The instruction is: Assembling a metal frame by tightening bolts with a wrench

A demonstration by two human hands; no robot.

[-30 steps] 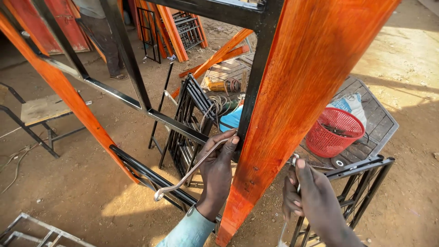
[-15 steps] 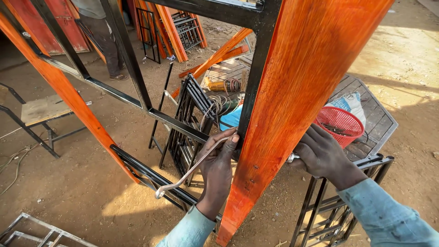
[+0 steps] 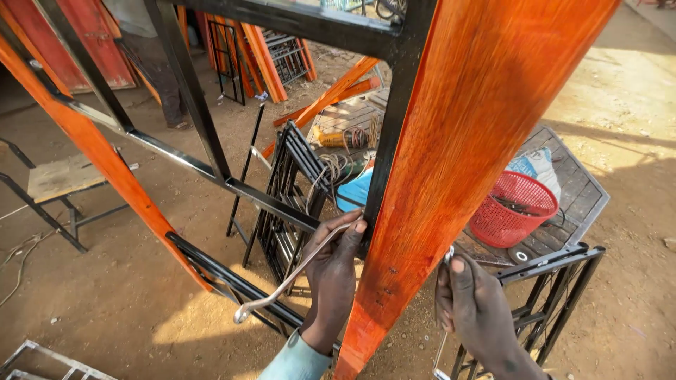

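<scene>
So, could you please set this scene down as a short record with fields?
Left hand: left hand grips a metal wrench at the black steel frame.
Right hand: right hand holds a second slim metal tool beside the orange wooden plank.
Behind: red plastic basket on a wooden pallet.
Ground: sandy dirt.

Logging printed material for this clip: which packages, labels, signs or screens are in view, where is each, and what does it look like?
Bag or sack: lies on the dark slatted platform behind the red mesh basket, right of the orange plank; soft, crumpled, white and blue with print too small to make out.
No signs, screens or separate labels show.
</scene>
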